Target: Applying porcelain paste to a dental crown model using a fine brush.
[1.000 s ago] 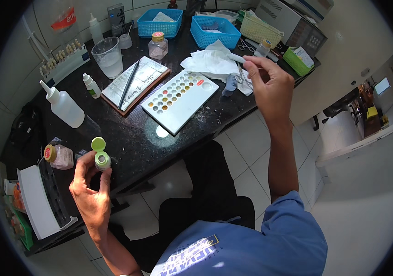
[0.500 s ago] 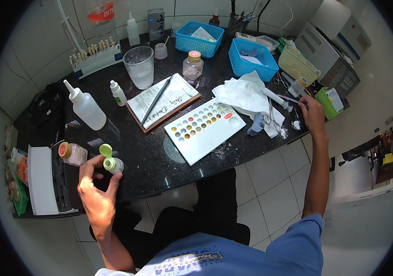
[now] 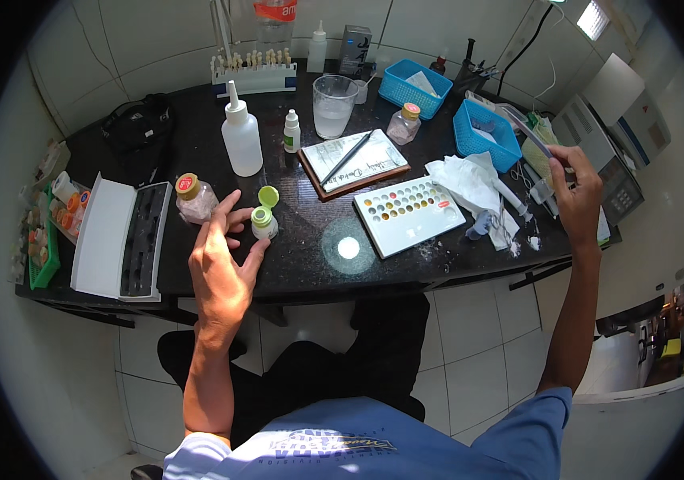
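A small white bottle with its green flip cap raised stands near the table's front edge at the left. My left hand is beside it with fingers spread, the thumb close to its lower side; whether they touch, I cannot tell. Just behind those fingers is a jar of pinkish powder with a gold lid. At the right, my right hand is raised and pinches a slim, flat, spatula-like tool, its long end pointing up and left. Below that hand lie crumpled white tissue and scissors.
Mid-table are a white palette with coloured wells, a notepad bearing a pen, and a glass of cloudy water. A white squeeze bottle stands left. Blue baskets line the back right; an open white case is far left.
My right hand has lifted off the table's right side with the slim tool. My left hand's fingers have spread away from the small bottle. The whole view has shifted.
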{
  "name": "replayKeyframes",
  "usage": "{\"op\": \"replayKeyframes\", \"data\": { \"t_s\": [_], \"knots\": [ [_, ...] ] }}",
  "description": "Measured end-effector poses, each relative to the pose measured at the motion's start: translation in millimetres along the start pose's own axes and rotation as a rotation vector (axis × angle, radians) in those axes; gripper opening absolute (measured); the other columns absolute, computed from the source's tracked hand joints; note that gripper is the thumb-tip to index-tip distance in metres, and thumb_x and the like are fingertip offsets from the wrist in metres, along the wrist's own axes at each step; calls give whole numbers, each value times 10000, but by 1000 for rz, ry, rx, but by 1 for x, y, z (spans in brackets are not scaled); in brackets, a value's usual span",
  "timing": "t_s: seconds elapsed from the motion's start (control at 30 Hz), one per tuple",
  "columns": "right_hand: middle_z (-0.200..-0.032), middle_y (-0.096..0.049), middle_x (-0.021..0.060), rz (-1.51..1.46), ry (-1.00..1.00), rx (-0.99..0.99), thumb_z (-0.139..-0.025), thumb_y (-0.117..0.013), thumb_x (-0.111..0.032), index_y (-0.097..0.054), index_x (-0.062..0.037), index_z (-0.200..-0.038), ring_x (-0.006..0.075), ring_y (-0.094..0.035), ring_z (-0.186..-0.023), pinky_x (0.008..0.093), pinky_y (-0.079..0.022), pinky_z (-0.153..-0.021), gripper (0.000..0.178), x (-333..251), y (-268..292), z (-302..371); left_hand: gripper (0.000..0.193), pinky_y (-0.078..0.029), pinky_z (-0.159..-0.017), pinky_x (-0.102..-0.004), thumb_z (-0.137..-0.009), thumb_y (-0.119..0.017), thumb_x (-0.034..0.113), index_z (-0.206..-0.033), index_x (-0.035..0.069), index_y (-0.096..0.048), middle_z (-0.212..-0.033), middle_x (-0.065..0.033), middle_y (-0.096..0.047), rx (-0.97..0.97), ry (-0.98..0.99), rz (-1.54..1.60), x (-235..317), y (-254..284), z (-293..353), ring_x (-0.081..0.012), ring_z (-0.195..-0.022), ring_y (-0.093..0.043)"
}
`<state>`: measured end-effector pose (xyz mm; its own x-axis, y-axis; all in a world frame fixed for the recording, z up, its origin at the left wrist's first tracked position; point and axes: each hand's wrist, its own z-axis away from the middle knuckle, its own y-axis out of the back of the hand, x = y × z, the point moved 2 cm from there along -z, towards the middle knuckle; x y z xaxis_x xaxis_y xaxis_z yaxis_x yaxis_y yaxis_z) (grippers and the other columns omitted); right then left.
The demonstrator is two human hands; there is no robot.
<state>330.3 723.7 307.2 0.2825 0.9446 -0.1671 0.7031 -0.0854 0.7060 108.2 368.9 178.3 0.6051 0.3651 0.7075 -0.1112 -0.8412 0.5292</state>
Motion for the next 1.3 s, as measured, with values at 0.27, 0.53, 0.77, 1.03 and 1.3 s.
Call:
{"op": "replayKeyframes", "data": {
  "t_s": [0.27, 0.53, 0.77, 1.03, 1.3],
  "knots": [
    [-901, -715, 120, -6, 405, -414, -842, -623, -106, -704, -46, -965, 242, -700, -833, 336, -548, -764, 159, -107, -129, -151, 641, -528, -752, -286, -667, -796, -35, -1263, 32, -571, -1040, -92, -683, 11, -21, 41, -12, 2, 2, -175, -869, -632],
    [-867, -714, 121, 56, 461, -615, -835, -659, -154, -719, -40, -895, 237, -701, -801, 314, -541, -759, 141, -138, -190, -178, 622, -521, -760, -293, -657, -795, -25, -1243, 27, -593, -1037, -107, -686, -39, -2, 55, -10, 11, 0, -207, -897, -636],
    [-811, -706, 106, 38, 469, -647, -813, -694, -165, -728, -36, -863, 220, -689, -736, 309, -538, -715, 143, -147, -192, -187, 626, -526, -762, -302, -659, -792, -23, -1248, 21, -584, -1086, -125, -678, -75, -17, 62, -13, 13, -4, -223, -913, -636],
    [-831, -706, 109, -44, 358, -463, -847, -674, -202, -739, -40, -911, 208, -677, -720, 311, -530, -691, 185, -133, -142, -178, 505, -540, -773, -311, -763, -653, -108, -1247, 2, -561, -1216, -161, -586, -40, -106, 128, -17, 18, 1, -253, -956, -626],
    [-738, -564, -9, -284, -121, -214, -910, -659, -247, -720, -7, -1020, 41, -442, -629, 204, -323, -546, 271, -64, 14, -56, 514, -534, -763, -308, -818, -524, -135, -1311, 9, -499, -1247, -163, -555, -38, -116, 181, -15, 12, 3, -257, -978, -617]
  ]
}}
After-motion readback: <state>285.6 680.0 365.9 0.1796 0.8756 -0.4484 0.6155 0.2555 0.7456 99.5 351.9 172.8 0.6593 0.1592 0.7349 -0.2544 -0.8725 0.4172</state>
